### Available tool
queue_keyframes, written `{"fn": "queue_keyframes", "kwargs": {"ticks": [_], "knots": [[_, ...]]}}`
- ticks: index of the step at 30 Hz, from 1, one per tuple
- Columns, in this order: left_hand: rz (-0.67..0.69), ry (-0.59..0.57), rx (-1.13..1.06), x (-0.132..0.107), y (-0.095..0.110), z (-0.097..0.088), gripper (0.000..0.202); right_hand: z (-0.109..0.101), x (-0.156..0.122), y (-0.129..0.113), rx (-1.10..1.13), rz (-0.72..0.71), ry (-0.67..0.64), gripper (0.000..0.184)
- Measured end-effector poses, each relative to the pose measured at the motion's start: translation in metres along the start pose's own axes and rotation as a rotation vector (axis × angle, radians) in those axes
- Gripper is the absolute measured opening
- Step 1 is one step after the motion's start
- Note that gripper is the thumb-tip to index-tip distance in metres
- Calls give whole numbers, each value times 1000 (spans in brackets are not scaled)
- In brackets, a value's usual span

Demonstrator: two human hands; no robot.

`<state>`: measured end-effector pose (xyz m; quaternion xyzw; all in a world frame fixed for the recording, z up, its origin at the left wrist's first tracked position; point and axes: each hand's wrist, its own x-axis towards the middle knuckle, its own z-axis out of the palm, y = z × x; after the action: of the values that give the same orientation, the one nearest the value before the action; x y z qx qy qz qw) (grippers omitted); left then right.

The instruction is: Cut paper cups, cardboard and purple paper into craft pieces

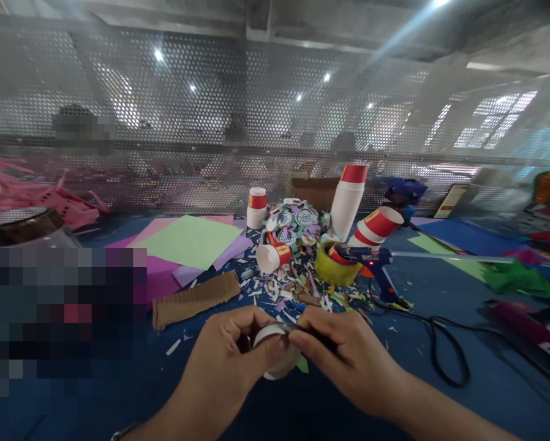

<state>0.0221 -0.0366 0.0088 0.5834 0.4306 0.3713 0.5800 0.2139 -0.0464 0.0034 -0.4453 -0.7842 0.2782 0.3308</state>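
In front of my chest I hold a white paper cup (282, 364), its round edge turned up towards me. My left hand (231, 349) is wrapped round its left side, thumb pressed on the rim. My right hand (337, 343) pinches at the right edge of the same cup, fingers closed; what exactly lies between those fingertips is partly hidden. Just beyond my hands, small paper scraps (282, 285) litter the blue table. A red and white paper cup (270, 258) lies on its side there.
A glue gun (371, 263) with a lit red light rests on yellow tape (332, 269); its black cable (463, 367) loops at right. A tall cup stack (346, 205) stands behind. Cardboard (196, 300) and coloured paper sheets (187, 239) lie left. A perforated metal screen (187, 116) closes the back.
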Motion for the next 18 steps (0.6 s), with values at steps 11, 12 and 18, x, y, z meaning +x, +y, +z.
{"fn": "queue_keyframes", "kwargs": {"ticks": [11, 12, 18], "knots": [[-50, 93, -63, 3, 2, -1, 32, -7, 6, 7, 105, 144, 80, 35], [-48, 100, -70, 3, 2, -1, 32, -6, 6, 8, 107, 151, 69, 35], [33, 140, 4, 0, 3, -3, 30, -5, 4, 6, 39, 123, 36, 33]]}}
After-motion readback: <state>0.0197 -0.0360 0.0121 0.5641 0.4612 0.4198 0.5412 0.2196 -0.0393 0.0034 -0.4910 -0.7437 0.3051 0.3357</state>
